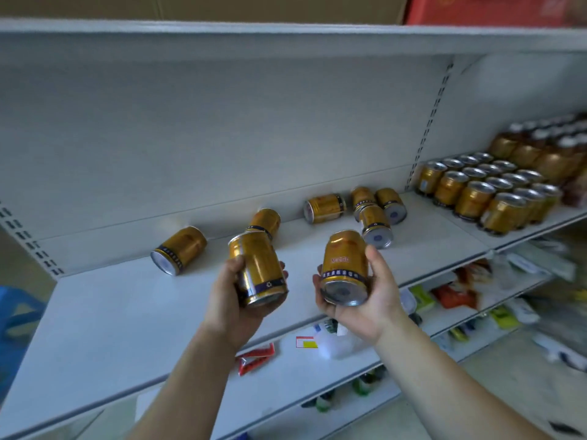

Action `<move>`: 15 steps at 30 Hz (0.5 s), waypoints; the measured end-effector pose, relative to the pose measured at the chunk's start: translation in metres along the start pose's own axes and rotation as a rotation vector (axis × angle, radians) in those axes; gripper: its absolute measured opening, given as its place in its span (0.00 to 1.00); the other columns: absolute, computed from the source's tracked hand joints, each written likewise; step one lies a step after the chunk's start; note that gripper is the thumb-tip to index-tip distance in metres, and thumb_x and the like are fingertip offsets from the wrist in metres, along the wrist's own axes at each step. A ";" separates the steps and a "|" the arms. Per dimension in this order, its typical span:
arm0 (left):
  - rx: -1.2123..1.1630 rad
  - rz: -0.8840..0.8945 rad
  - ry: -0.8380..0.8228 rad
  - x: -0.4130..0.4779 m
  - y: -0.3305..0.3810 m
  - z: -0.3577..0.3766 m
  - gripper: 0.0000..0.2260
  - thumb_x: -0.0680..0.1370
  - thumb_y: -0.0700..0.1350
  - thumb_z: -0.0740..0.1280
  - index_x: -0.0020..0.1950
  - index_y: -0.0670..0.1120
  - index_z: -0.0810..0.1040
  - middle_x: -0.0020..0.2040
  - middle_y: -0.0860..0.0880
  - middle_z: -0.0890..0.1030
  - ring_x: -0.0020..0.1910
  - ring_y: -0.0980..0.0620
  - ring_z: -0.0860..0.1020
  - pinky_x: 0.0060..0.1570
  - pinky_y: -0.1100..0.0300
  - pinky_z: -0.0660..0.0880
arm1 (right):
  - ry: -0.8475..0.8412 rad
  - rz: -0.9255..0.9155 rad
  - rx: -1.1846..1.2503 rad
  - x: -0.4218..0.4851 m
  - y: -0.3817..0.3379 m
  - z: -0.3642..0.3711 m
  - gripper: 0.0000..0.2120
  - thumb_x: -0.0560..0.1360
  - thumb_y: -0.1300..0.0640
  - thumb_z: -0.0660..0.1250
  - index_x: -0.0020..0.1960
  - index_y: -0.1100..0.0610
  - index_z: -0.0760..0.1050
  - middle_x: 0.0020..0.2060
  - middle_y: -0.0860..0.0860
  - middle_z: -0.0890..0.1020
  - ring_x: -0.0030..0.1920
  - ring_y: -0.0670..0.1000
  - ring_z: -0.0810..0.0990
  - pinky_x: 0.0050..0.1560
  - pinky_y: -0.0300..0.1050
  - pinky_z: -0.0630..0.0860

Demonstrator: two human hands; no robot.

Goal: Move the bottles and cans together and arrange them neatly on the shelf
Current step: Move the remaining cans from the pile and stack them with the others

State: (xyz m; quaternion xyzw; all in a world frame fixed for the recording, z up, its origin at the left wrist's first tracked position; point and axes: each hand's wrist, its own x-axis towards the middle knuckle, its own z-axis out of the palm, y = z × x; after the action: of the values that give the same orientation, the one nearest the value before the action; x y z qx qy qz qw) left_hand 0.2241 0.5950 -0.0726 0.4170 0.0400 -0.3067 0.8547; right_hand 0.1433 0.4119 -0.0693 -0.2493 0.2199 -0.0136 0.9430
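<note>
My left hand grips a gold can above the white shelf. My right hand holds a second gold can, its base turned toward me. Several gold cans lie on their sides on the shelf: one at the left, one behind my left can, one at the back, and a cluster of three. Upright gold cans stand in neat rows on the shelf's right section, with gold bottles behind them.
A shelf board overhangs above, carrying cardboard boxes. Lower shelves hold packets and small goods. A blue plastic object sits at the far left. Slotted uprights divide the shelf sections.
</note>
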 end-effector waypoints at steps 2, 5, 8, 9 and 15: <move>-0.021 -0.015 -0.048 -0.009 -0.003 0.008 0.28 0.64 0.57 0.64 0.57 0.40 0.77 0.50 0.39 0.83 0.47 0.42 0.83 0.49 0.48 0.74 | 0.030 -0.007 -0.037 -0.011 -0.007 0.000 0.38 0.59 0.39 0.73 0.58 0.66 0.74 0.42 0.63 0.83 0.38 0.62 0.84 0.39 0.53 0.79; -0.023 -0.012 -0.086 -0.018 -0.013 0.018 0.30 0.65 0.58 0.65 0.59 0.40 0.75 0.46 0.39 0.83 0.43 0.41 0.83 0.43 0.49 0.77 | 0.057 -0.079 -0.120 -0.029 -0.023 -0.009 0.39 0.58 0.40 0.74 0.58 0.65 0.74 0.42 0.62 0.84 0.39 0.62 0.84 0.40 0.53 0.77; 0.049 0.021 -0.103 -0.021 -0.026 0.032 0.29 0.64 0.61 0.64 0.57 0.44 0.76 0.43 0.39 0.83 0.39 0.41 0.83 0.36 0.52 0.80 | 0.075 -0.196 -0.199 -0.054 -0.047 -0.027 0.48 0.45 0.44 0.84 0.59 0.63 0.74 0.43 0.62 0.84 0.39 0.61 0.84 0.41 0.54 0.77; 0.082 0.037 -0.102 -0.022 -0.032 0.039 0.28 0.64 0.61 0.65 0.56 0.44 0.77 0.43 0.39 0.83 0.40 0.41 0.83 0.34 0.53 0.80 | 0.086 -0.236 -0.220 -0.064 -0.057 -0.035 0.51 0.40 0.46 0.85 0.58 0.63 0.75 0.42 0.62 0.84 0.39 0.60 0.84 0.40 0.53 0.77; 0.229 0.024 -0.157 -0.012 -0.083 0.116 0.24 0.66 0.60 0.65 0.55 0.45 0.77 0.42 0.39 0.84 0.38 0.41 0.83 0.35 0.50 0.80 | 0.191 -0.468 -0.232 -0.125 -0.124 -0.091 0.27 0.64 0.50 0.69 0.61 0.58 0.73 0.43 0.60 0.84 0.41 0.60 0.84 0.41 0.55 0.78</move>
State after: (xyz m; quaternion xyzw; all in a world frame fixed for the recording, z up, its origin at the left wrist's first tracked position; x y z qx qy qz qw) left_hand 0.1468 0.4769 -0.0504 0.4871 -0.0672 -0.3308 0.8055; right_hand 0.0030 0.2785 -0.0303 -0.3973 0.2445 -0.2293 0.8543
